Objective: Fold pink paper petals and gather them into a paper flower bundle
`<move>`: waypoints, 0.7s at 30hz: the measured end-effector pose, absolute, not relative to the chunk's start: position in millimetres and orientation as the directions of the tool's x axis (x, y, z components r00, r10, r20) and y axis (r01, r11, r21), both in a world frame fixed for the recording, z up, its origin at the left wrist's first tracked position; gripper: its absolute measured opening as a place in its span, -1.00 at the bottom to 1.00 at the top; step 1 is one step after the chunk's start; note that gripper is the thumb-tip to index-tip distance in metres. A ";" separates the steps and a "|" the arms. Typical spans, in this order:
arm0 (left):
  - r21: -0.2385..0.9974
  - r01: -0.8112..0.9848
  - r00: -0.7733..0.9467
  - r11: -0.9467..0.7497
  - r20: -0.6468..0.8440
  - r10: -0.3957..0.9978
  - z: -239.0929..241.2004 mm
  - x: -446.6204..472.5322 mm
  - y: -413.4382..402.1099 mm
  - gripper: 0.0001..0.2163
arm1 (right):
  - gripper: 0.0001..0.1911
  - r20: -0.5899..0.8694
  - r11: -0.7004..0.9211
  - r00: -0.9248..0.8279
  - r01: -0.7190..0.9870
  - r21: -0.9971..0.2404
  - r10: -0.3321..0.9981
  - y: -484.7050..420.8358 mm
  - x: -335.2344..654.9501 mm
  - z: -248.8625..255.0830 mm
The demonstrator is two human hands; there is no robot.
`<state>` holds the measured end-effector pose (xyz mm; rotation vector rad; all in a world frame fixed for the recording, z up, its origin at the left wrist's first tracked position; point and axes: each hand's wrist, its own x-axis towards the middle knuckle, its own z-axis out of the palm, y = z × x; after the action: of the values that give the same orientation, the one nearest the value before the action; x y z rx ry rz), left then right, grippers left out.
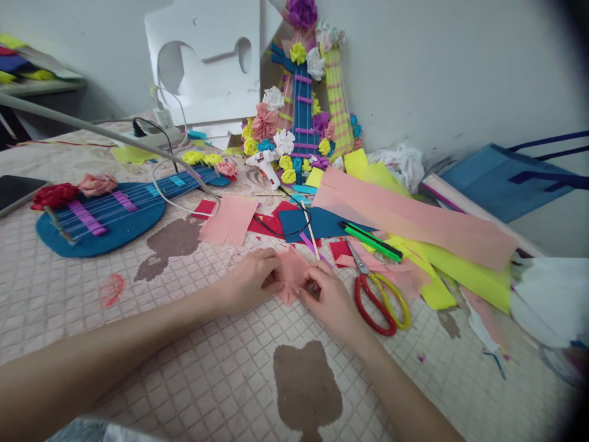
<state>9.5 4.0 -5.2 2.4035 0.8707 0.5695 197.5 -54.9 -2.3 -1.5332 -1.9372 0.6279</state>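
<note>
A small piece of pink crepe paper is pinched between both hands just above the tablecloth. My left hand grips its left edge with thumb and fingers. On the other side my right hand pinches the lower right edge, fingers curled. The paper looks gathered and creased towards the bottom. Beyond the hands lie a stack of pink paper squares, a thin wooden stick and a dark blue paper piece. Scissors with red and yellow handles rest right of my right hand, blades half apart.
A blue guitar shape with paper flowers lies at the left. Behind stand flower-covered guitar shapes and a white glue gun. A green cutter and long pink paper lie to the right. A white cable arches across the left.
</note>
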 end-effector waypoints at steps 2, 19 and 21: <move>0.597 0.462 0.707 -0.656 0.198 0.679 -5.8 9.6 4.5 -0.91 | -0.85 0.158 0.231 -0.169 0.698 -0.678 0.973 -54.7 197.6 -2.3; 0.572 0.514 0.674 -0.639 0.191 0.714 -5.4 12.4 2.0 -0.93 | -0.84 0.190 0.231 -0.140 0.720 -0.654 0.972 -55.4 193.0 -5.1; 0.571 0.515 0.672 -0.639 0.193 0.714 -5.9 12.4 1.7 -0.93 | -0.84 0.183 0.229 -0.143 0.715 -0.661 0.973 -55.3 193.1 -5.2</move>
<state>12.4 1.7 -5.9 2.4099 0.9529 0.5620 193.1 -55.3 -5.2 -1.5461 -1.9240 0.5717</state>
